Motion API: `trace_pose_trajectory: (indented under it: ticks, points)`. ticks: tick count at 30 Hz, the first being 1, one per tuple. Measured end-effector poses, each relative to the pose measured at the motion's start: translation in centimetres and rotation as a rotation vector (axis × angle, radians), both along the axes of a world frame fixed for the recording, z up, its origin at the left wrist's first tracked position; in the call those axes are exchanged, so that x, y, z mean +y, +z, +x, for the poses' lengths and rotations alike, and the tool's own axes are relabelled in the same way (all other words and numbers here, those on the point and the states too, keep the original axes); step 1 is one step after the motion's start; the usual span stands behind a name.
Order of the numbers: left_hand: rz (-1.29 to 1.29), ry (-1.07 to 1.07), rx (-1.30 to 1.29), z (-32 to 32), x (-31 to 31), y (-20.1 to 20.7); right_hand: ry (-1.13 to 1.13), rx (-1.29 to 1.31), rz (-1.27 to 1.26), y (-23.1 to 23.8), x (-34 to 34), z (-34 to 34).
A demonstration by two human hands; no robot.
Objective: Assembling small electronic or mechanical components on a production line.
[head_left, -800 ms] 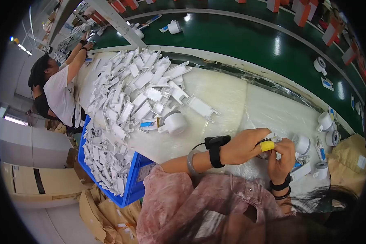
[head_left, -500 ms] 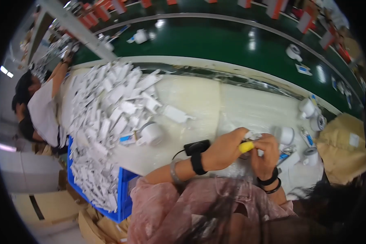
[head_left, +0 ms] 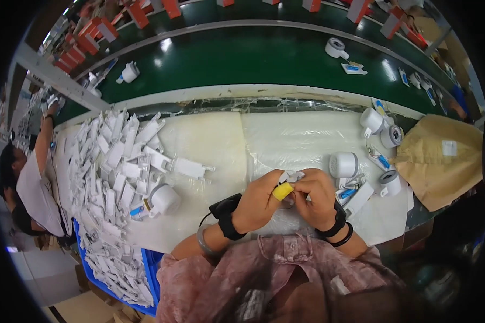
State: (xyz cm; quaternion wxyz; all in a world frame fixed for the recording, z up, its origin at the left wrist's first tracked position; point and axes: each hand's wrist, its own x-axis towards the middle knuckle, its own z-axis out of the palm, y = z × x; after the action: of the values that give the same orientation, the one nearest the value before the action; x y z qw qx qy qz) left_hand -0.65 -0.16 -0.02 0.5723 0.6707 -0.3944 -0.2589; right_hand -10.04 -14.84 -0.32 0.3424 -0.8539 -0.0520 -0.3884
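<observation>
The view has swung right: the bench [head_left: 210, 132] now lies straight ahead, and the person's hands appear near centre, no longer out toward four o'clock. From them, the pile of white parts [head_left: 116, 156] sits between nine and ten. Left hand [head_left: 256, 204] and right hand [head_left: 318, 202] meet, fingers pinching the same small white piece [head_left: 291, 176] at twelve o'clock; that handling seems unfinished.
</observation>
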Motion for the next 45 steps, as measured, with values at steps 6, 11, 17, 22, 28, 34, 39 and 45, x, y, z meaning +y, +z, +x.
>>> trace_pose_trajectory:
  ticks: [6,11,17,22,28,34,39,45]
  points:
    - [-0.07,0.014,0.373,0.3,0.2,0.0,-0.008,0.026,0.025,1.0,-0.2,-0.1]
    - [-0.046,0.272,0.6,2.5,-1.2,0.7,-0.058,-0.009,-0.01,1.8,-0.6,-0.2]
    - [-0.338,0.416,0.889,10.8,-0.5,-0.4,-0.017,-0.056,0.04,1.4,-0.3,-0.3]
    - [-0.591,0.448,0.887,14.0,-2.8,1.9,-0.023,-0.089,0.061,1.8,-0.4,-0.7]
    - [-0.015,0.003,0.689,12.6,-11.3,2.7,-0.02,-0.173,0.121,2.2,-0.8,-1.4]
    - [0.129,-0.113,0.644,13.0,-24.9,0.7,0.008,-0.29,0.144,2.4,-1.5,-1.9]
    - [-0.077,0.047,0.751,15.2,-33.7,-2.1,-0.022,-0.311,0.184,2.3,-2.2,-1.8]
    - [-0.2,-0.023,0.855,17.7,-35.8,-2.3,-0.006,-0.293,0.207,2.4,-2.7,-1.8]
